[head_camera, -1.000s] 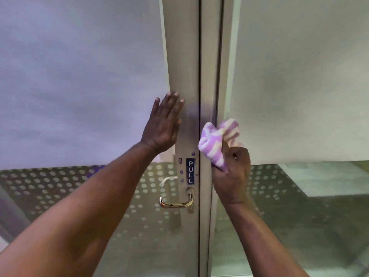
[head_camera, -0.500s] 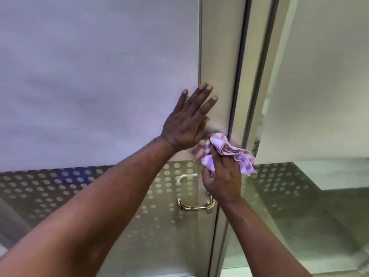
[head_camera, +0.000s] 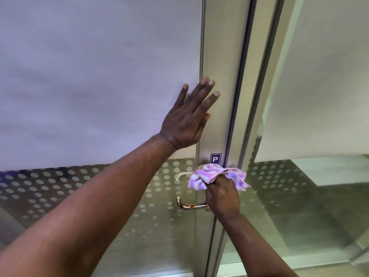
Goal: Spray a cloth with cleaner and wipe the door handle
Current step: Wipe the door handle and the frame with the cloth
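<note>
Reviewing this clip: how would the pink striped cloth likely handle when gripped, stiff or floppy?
Probably floppy: the cloth bunches in the right hand and a corner hangs free beside the knuckles. Likely light too, since one hand's pinch carries it.

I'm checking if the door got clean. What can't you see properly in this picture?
All in the head view:
1. The small blue sign shows only a P; the purple-and-white striped cloth covers the rest.
2. The shiny metal lever handle has its right end hidden behind the right hand, which grips the cloth.
3. Whether the cloth is damp cannot be told.
</note>
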### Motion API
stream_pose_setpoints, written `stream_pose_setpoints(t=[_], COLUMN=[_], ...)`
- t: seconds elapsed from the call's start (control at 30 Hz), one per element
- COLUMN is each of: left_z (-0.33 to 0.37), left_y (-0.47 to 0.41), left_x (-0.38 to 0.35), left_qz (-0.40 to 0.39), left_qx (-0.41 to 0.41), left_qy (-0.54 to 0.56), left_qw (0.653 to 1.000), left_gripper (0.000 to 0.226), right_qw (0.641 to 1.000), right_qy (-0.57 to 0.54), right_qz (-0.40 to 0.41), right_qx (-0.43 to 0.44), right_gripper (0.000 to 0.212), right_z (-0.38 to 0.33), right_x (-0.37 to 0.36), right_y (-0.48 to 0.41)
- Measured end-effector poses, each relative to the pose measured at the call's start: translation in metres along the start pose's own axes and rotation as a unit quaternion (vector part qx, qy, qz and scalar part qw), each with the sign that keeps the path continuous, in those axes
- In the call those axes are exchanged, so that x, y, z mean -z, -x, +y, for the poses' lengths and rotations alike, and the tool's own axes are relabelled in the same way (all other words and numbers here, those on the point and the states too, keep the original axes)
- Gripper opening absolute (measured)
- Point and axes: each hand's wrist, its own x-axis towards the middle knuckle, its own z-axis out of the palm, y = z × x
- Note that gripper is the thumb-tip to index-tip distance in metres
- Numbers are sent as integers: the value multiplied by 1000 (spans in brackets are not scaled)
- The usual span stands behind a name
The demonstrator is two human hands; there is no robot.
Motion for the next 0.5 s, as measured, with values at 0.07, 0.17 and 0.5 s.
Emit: stream_pose_setpoints(t=[0.07, 0.17, 0.5], left_z=[0, 1, 0], left_y=[0, 0, 0], left_x=[0, -1, -2], left_qz=[2, 4, 1], left_qx=[3, -2, -5], left_qy=[0, -7, -17], left_qw=[1000, 1000, 1000], left_gripper=[52, 52, 52], right_qw=[1000, 999, 990], right_qy=[-10, -24, 15], right_qz=[-22, -21, 138], right_qx=[-15, -36, -41], right_gripper=[51, 52, 43], right_z=[-2, -5, -13], right_x=[2, 8, 34], right_y=[3, 0, -37])
